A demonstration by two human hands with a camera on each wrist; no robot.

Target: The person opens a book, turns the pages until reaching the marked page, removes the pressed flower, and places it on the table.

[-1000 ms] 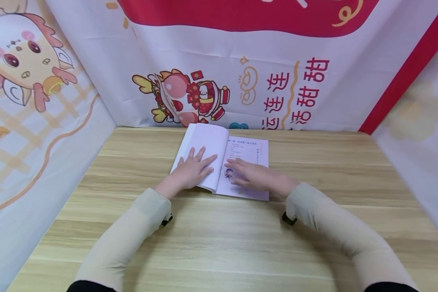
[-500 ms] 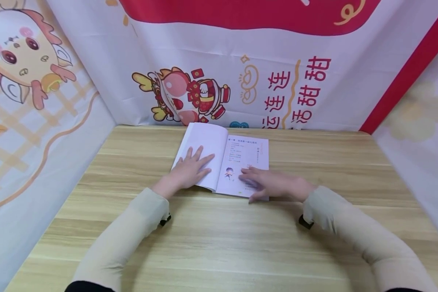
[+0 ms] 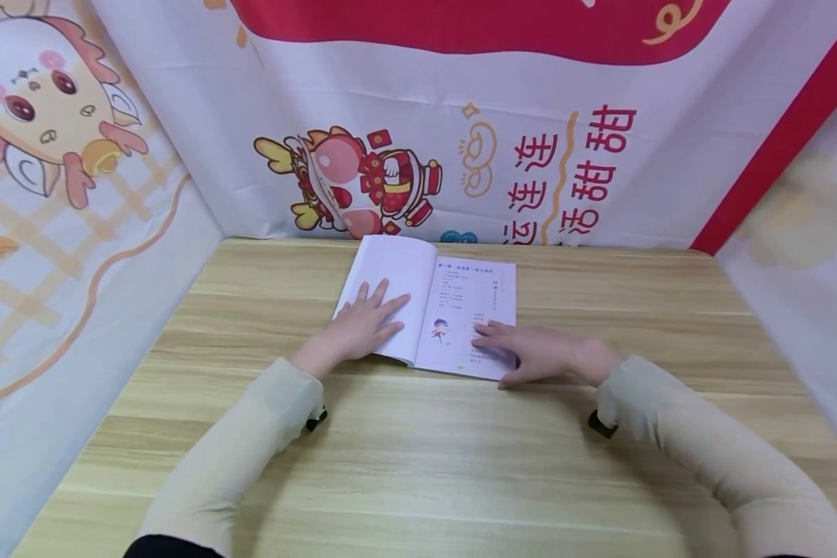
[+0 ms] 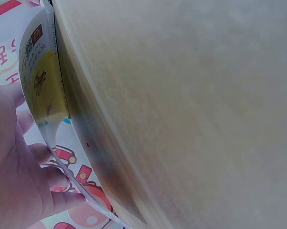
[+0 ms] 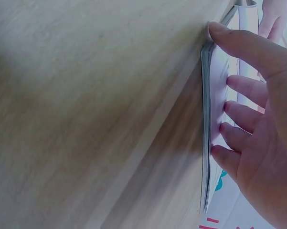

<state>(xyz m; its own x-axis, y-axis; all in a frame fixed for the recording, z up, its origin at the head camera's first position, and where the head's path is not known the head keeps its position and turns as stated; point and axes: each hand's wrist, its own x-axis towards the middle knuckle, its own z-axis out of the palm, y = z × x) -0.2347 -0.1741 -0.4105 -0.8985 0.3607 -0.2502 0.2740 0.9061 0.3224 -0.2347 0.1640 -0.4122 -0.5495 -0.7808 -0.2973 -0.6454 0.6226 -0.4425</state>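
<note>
An open book lies near the back of the wooden table, its left page blank and its right page printed with text and a small cartoon figure. My left hand rests with spread fingers on the blank page. In the left wrist view the left-hand leaf and cover bow up from the table beside that hand. My right hand touches the lower right of the printed page with its fingertips. Its thumb reaches the book's near edge, as the right wrist view shows.
The wooden table stretches in front of and beside the book. A printed cloth hangs behind it, with another cloth at the left side and one at the right. A dark wrist strap shows under the right sleeve.
My right hand has slid to the right across the printed page, from beside the spine to the lower right, uncovering the cartoon figure. My left hand has stayed nearly in place.
</note>
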